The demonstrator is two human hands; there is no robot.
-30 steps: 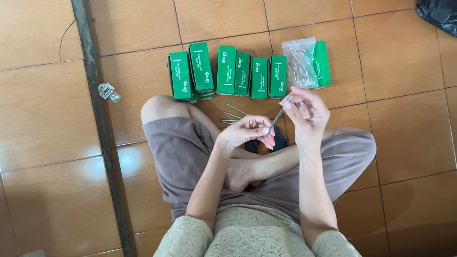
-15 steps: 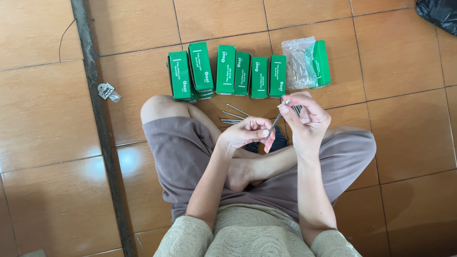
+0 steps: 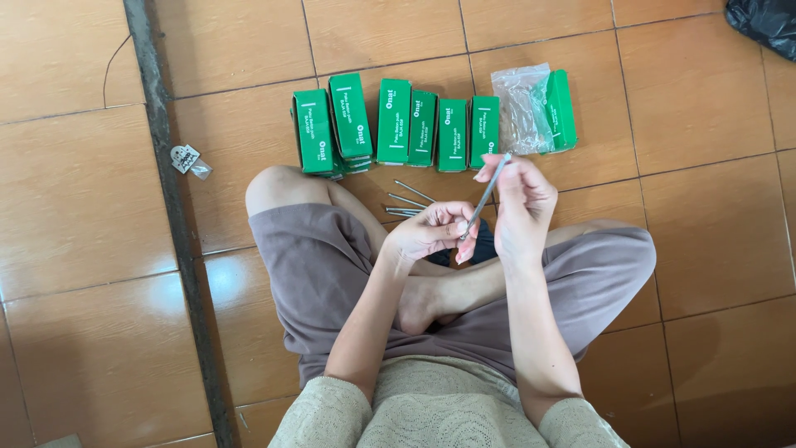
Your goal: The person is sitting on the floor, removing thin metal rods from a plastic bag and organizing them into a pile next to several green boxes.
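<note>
I sit cross-legged on a brown tiled floor. Both hands hold one thin metal tool (image 3: 485, 197) that slants up to the right. My left hand (image 3: 431, 232) pinches its lower end. My right hand (image 3: 521, 207) grips its upper part, the tip poking out above the fingers. Several more metal tools (image 3: 406, 203) lie on the floor just beyond my left hand. Behind them stands a row of several green boxes (image 3: 394, 123), with a clear plastic bag (image 3: 521, 108) leaning on the rightmost box.
A dark metal strip (image 3: 170, 216) runs down the floor on the left, with a small crumpled wrapper (image 3: 187, 159) beside it. A black bag (image 3: 767, 21) lies in the top right corner. My knees spread wide to both sides.
My right hand has shifted along the tool and lifted slightly. My left hand has closed on the tool's lower end. The boxes and loose tools have not moved.
</note>
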